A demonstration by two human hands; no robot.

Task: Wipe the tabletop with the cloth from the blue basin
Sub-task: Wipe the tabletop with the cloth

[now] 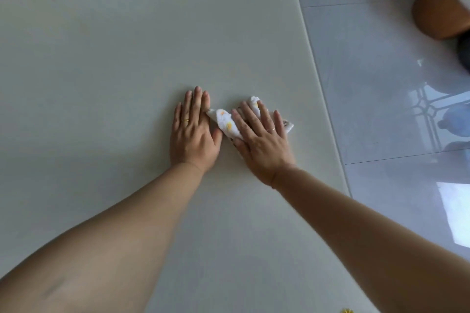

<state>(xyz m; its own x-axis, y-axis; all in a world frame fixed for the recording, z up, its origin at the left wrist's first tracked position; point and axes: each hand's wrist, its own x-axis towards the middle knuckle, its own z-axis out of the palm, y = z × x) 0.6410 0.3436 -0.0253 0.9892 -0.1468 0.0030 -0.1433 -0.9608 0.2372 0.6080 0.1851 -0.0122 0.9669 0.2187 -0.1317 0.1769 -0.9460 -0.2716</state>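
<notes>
A white cloth with yellow spots (pixel 225 122) lies bunched on the pale tabletop (pixel 114 58), right of centre. My right hand (pixel 262 140) presses flat on top of it, fingers spread, and hides its middle part. My left hand (pixel 194 132) rests flat on the bare table just left of the cloth, its index finger touching the cloth's left tip. The blue basin is out of view.
The table's right edge (pixel 323 89) runs diagonally close to my right hand, with glossy floor tiles (pixel 381 109) beyond it. A brown rounded object (pixel 437 12) sits on the floor at the top right. A small yellow thing (pixel 346 310) peeks in at the bottom edge.
</notes>
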